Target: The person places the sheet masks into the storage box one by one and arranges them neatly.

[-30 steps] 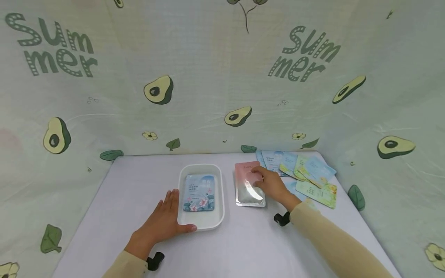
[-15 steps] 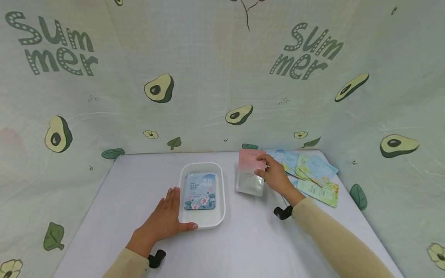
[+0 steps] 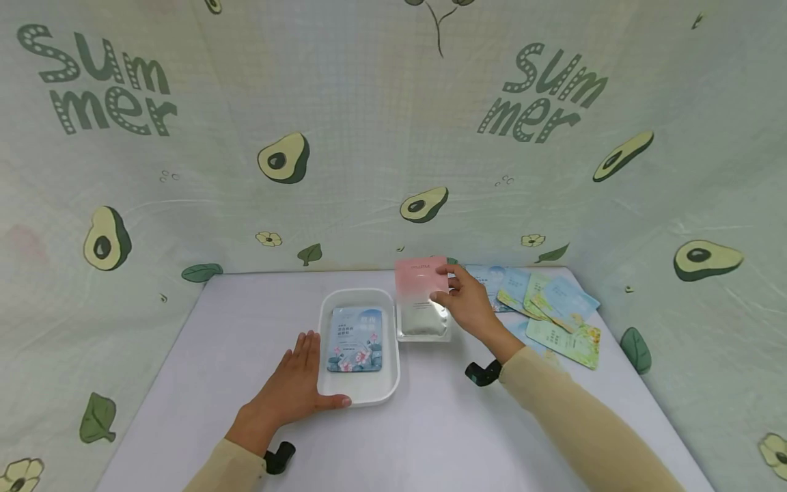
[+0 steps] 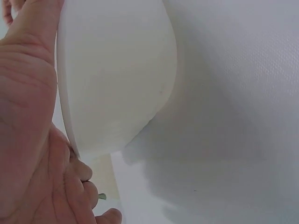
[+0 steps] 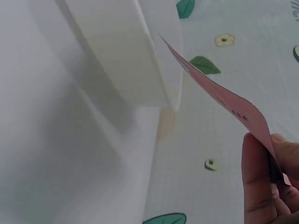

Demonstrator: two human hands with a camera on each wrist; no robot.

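Sachet (image 3: 421, 316) hangs above tabletop (image 3: 443, 430) near tray (image 3: 396, 372), edge pinched in right grip (image 3: 469, 303), left grip (image 3: 292, 384) outstretched along tray's rim.

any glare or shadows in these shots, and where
Head view: a small bright glint on the silver lower part of the flat pink-and-silver foil packet; left wrist view: a broad, soft-edged grey shadow on the flat white tabletop beside the white round-cornered plastic tray; right wrist view: another soft shadow on the tabletop alongside the tray.

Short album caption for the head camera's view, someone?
A right hand pinches a pink-and-silver packet; the left hand touches a white tray holding a blue packet.
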